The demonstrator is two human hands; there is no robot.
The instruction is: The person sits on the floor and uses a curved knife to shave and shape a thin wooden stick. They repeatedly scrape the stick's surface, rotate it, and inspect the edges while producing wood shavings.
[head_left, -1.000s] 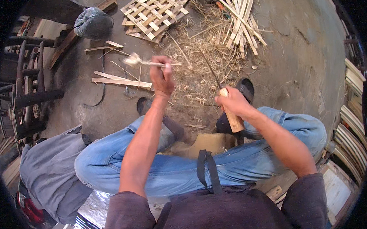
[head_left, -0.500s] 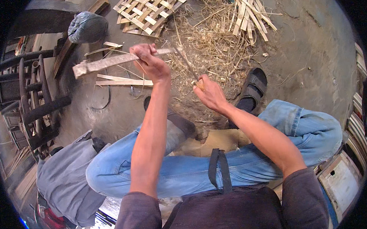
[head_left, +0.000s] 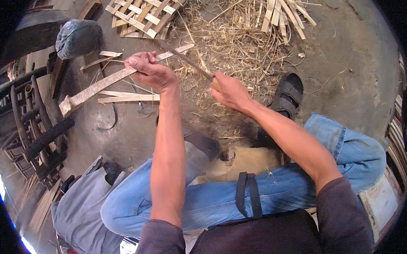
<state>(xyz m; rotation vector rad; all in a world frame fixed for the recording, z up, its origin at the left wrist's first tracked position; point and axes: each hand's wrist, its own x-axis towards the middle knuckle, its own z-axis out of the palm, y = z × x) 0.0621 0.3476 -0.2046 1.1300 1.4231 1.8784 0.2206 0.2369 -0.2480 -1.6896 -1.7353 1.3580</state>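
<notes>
My left hand (head_left: 153, 74) is closed round a long, pale bamboo strip (head_left: 99, 87), which slants from a knobby end at the lower left up to a thinner tip at the right. In my right hand (head_left: 232, 93) is a knife (head_left: 191, 63), gripped by its light wooden handle. Its dark, narrow blade points up and left and crosses the strip near the thin end, just right of my left hand. Whether the edge touches the strip I cannot tell. Below my left hand, several split strips (head_left: 130, 98) lie on the floor.
Thin curled shavings (head_left: 223, 45) cover the floor ahead. A woven lattice of strips (head_left: 146, 13) lies at the far left of them, a pile of loose strips (head_left: 281, 11) at the far right. A bagged bundle (head_left: 78, 38) and a dark frame (head_left: 35, 115) stand at left.
My left hand and the strip have shifted left in the picture, and the strip slants more steeply. The knife blade now reaches farther left across it. The whole view has moved slightly.
</notes>
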